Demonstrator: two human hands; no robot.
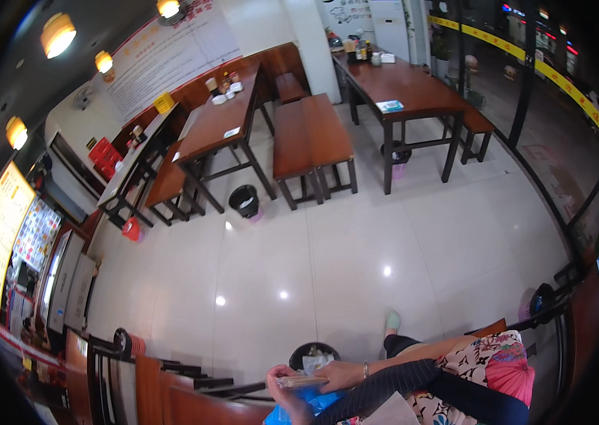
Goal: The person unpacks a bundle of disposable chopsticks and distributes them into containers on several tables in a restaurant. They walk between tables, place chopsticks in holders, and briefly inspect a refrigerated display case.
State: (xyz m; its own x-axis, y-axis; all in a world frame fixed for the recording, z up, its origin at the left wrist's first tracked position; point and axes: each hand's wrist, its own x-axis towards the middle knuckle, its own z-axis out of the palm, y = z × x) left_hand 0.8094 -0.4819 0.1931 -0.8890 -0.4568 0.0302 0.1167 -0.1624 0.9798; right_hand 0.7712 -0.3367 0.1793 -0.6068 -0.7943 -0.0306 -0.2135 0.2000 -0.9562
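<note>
Low in the picture, my left hand (pixel 285 388) and my right hand (pixel 340 375) are close together. Between them is a short bundle of thin tan sticks in clear plastic (pixel 303 381); their exact kind is too small to tell. The left fingers curl around its left end, while the right fingers grip its right end. A bracelet (pixel 365 370) circles my right wrist. Blue plastic (pixel 324 404) shows beneath the hands, partly covered by a dark striped sleeve (pixel 399 382). Just beyond stands a black bin (pixel 306 350) with a clear bag and some litter inside.
A brown table edge (pixel 207 405) lies to the lower left. Dark wooden tables (pixel 413 88) and benches (pixel 311 138) stand across the tiled floor (pixel 342 248), with another black bin (pixel 244 201) among them. Glass doors (pixel 526 106) line the right side.
</note>
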